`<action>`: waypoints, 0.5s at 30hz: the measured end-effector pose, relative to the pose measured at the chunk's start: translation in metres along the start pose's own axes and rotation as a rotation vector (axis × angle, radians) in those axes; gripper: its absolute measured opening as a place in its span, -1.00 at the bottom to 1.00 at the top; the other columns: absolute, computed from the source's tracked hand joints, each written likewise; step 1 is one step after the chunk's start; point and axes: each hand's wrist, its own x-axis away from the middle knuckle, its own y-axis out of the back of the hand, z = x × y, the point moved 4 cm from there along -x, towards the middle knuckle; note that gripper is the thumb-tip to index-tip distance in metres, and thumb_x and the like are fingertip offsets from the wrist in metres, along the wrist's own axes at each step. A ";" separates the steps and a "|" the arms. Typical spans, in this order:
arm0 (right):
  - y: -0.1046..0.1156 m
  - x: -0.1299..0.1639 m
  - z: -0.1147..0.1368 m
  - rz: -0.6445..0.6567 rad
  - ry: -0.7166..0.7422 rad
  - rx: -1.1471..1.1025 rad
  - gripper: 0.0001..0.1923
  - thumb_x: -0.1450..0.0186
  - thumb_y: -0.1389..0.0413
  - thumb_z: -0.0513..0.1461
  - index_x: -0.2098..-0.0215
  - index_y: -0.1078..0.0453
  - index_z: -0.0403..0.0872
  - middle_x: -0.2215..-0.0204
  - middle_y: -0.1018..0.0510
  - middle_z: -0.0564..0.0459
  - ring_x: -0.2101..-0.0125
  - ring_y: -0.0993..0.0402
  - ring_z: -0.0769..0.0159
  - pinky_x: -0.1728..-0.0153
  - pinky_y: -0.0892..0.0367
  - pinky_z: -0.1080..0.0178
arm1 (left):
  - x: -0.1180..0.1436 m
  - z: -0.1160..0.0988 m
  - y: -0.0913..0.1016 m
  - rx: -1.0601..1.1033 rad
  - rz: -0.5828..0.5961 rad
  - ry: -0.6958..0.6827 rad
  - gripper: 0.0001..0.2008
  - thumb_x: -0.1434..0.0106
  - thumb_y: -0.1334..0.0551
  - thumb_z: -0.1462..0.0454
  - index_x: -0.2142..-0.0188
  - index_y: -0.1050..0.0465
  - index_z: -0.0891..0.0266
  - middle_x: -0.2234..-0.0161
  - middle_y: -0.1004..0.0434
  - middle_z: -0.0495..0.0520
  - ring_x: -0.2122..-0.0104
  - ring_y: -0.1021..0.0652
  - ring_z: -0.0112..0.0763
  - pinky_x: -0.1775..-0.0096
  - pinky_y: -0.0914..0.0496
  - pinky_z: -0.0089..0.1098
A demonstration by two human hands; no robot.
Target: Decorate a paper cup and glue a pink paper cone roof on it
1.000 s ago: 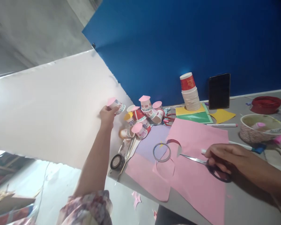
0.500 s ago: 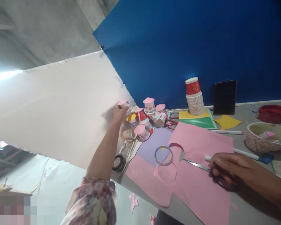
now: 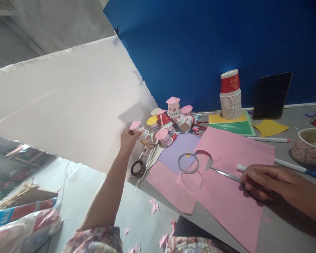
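My left hand (image 3: 127, 137) reaches out to the table's left end and grips a small paper cup (image 3: 138, 129) capped with a pink paper disc. The cup touches a pile of similar capped cups (image 3: 168, 121). My right hand (image 3: 263, 177) rests on a large pink paper sheet (image 3: 226, 175) and holds scissors (image 3: 225, 174), blades pointing left toward a curved cut in the paper. A tape ring (image 3: 188, 163) lies on the paper just left of the blades.
A grey table (image 3: 279, 232) stands against a blue wall. On it: a stack of paper cups (image 3: 230, 95), a dark tablet (image 3: 272, 95), yellow and green sheets (image 3: 230, 124), markers (image 3: 268, 140), a bowl (image 3: 308, 149), black tape roll (image 3: 138, 168). A white board (image 3: 63, 102) leans at left.
My left hand has carried the capped cup down and in against the pile of cups. The right hand stays on the scissors. The camera has shifted.
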 end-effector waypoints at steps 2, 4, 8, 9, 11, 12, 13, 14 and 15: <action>0.001 -0.001 -0.004 0.059 -0.017 0.025 -0.35 -0.32 -0.07 0.32 0.56 -0.47 0.01 0.54 -0.47 -0.08 0.39 -0.46 0.06 0.33 -0.38 0.08 | 0.010 0.005 0.003 -0.002 0.041 0.022 -0.48 0.11 -0.51 0.13 0.15 -0.61 0.32 0.25 -0.70 0.16 0.26 -0.64 -0.17 0.25 -0.50 -0.28; 0.004 -0.002 -0.008 0.061 -0.010 0.045 -0.35 -0.29 -0.08 0.33 0.57 -0.46 0.01 0.53 -0.48 -0.06 0.39 -0.46 0.07 0.32 -0.40 0.09 | 0.018 0.009 0.005 -0.010 0.100 0.043 -0.44 0.11 -0.52 0.09 0.12 -0.61 0.32 0.22 -0.71 0.17 0.22 -0.65 -0.15 0.22 -0.51 -0.27; 0.005 -0.001 -0.008 0.068 -0.010 0.068 -0.35 -0.24 -0.12 0.35 0.54 -0.48 -0.01 0.56 -0.48 -0.03 0.40 -0.46 0.09 0.34 -0.42 0.12 | 0.031 0.019 0.005 -0.042 0.264 0.074 -0.38 0.13 -0.55 0.12 0.06 -0.61 0.31 0.15 -0.73 0.18 0.13 -0.67 -0.10 0.12 -0.52 -0.25; 0.005 -0.001 -0.006 0.067 -0.012 0.073 -0.34 -0.23 -0.13 0.36 0.53 -0.49 -0.01 0.56 -0.48 -0.02 0.41 -0.45 0.10 0.35 -0.43 0.12 | 0.033 0.023 0.004 -0.056 0.297 0.080 -0.39 0.14 -0.56 0.14 0.06 -0.60 0.30 0.14 -0.73 0.18 0.12 -0.67 -0.09 0.11 -0.52 -0.25; 0.002 0.000 -0.001 0.065 -0.011 0.087 -0.33 -0.21 -0.13 0.38 0.53 -0.49 -0.02 0.57 -0.47 -0.02 0.44 -0.44 0.13 0.37 -0.43 0.13 | 0.036 0.032 0.002 -0.086 0.334 0.086 -0.40 0.13 -0.55 0.16 0.06 -0.59 0.30 0.13 -0.73 0.18 0.09 -0.67 -0.05 0.10 -0.52 -0.23; 0.001 0.000 0.001 0.063 -0.010 0.092 -0.32 -0.20 -0.13 0.39 0.54 -0.49 -0.02 0.58 -0.46 -0.01 0.44 -0.44 0.12 0.38 -0.43 0.13 | 0.036 0.037 0.001 -0.102 0.339 0.087 -0.41 0.13 -0.55 0.17 0.07 -0.59 0.29 0.14 -0.73 0.17 0.09 -0.67 -0.04 0.09 -0.53 -0.22; 0.001 0.001 0.003 0.059 -0.008 0.098 -0.32 -0.20 -0.13 0.39 0.54 -0.49 -0.02 0.59 -0.45 -0.01 0.44 -0.45 0.12 0.38 -0.43 0.14 | 0.036 0.042 -0.001 -0.118 0.342 0.089 -0.42 0.12 -0.54 0.18 0.07 -0.58 0.29 0.15 -0.73 0.16 0.09 -0.67 -0.04 0.09 -0.53 -0.22; 0.001 0.001 0.004 0.055 -0.008 0.102 -0.32 -0.20 -0.12 0.39 0.53 -0.50 -0.01 0.60 -0.44 -0.01 0.44 -0.46 0.11 0.38 -0.43 0.14 | 0.035 0.047 -0.002 -0.132 0.344 0.091 -0.42 0.11 -0.54 0.18 0.06 -0.57 0.29 0.15 -0.73 0.16 0.09 -0.67 -0.03 0.09 -0.53 -0.21; 0.001 0.001 0.004 0.052 -0.009 0.103 -0.32 -0.20 -0.12 0.39 0.53 -0.50 -0.01 0.60 -0.44 -0.01 0.43 -0.46 0.10 0.38 -0.44 0.14 | 0.034 0.051 -0.003 -0.146 0.342 0.093 -0.41 0.10 -0.53 0.18 0.05 -0.56 0.29 0.14 -0.72 0.16 0.09 -0.67 -0.03 0.08 -0.54 -0.20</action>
